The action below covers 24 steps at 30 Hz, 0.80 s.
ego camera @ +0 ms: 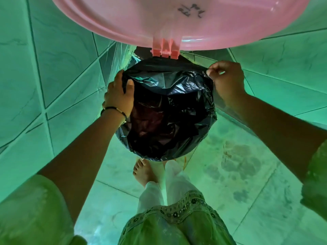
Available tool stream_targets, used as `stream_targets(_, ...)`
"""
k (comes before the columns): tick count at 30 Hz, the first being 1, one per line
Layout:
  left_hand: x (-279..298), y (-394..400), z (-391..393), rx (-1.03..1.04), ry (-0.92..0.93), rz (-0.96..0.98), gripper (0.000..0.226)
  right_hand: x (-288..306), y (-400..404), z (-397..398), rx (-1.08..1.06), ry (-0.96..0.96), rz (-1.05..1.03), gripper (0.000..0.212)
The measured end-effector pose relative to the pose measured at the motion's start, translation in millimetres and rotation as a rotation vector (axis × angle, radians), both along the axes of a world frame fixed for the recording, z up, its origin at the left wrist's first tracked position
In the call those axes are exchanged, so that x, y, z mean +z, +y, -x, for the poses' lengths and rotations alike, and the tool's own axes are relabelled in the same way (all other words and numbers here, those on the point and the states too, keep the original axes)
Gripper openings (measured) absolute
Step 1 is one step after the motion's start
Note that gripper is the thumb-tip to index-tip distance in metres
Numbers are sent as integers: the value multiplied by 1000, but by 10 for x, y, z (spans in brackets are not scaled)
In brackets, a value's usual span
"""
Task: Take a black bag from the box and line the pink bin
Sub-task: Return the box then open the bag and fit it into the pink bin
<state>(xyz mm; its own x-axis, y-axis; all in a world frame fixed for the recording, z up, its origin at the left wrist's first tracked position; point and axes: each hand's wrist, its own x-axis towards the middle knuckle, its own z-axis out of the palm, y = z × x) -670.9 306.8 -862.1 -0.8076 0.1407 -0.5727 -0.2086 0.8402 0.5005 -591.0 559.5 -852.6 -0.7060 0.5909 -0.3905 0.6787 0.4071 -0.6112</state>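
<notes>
I count one crinkled black plastic bag (pixel 169 110), and it sits inside the round pink plastic bin, its mouth folded over the rim so fully that the bin body is hidden; only the pink hinge bracket (pixel 165 49) shows at the far edge. One glossy pink round lid (pixel 177 20) stands raised above it, with black handwriting on its underside. I see two hands on the bag. My left hand (pixel 119 97) grips the left rim, thumb tucked inside the bag and the other fingers curled over the outside, with one thin beaded bracelet (pixel 115 111) at the wrist. My right hand (pixel 226 78) pinches the bag's edge at the far right between thumb and curled fingers, pulling it taut. Below the bin I count one bare foot (pixel 144 171) in plain sight on the greenish tiled floor (pixel 247 174), beside one white trouser leg (pixel 177 181).
</notes>
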Motion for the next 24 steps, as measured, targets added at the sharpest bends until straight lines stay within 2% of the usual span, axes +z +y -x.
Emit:
stream_targets(2,2,-29,24,36,-24,-76,73,-74,-15,195,-258,-54,254,24)
stream_targets(3,-22,-49,21,61,-30,-98,75,-130,-14,290,-319,-48,311,30)
stream_targets(5,-26,-38,32,106,-51,-90,68,-250,-13,465,-343,-17,341,34)
stream_targets(8,-112,-32,82,164,-89,-80,44,-420,-35,541,-285,-61,454,30)
stream_targets(11,-118,-22,132,245,-140,-101,47,-520,-9,341,-259,-105,505,29)
stream_targets(14,-97,-27,177,283,-212,-73,54,-573,46,-7,-277,-95,452,30)
stream_targets(16,-69,-28,210,276,-248,-15,60,-561,93,-301,-216,-163,311,37)
stream_targets(18,-66,-86,234,310,-255,7,62,-470,107,-647,-121,-253,201,34)
stream_targets(22,-76,-437,74,561,-144,-126,53,-163,35,-1314,-111,-306,168,21)
stream_targets(24,74,-615,-190,662,-160,-109,47,35,-28,-1494,-114,-320,138,16)
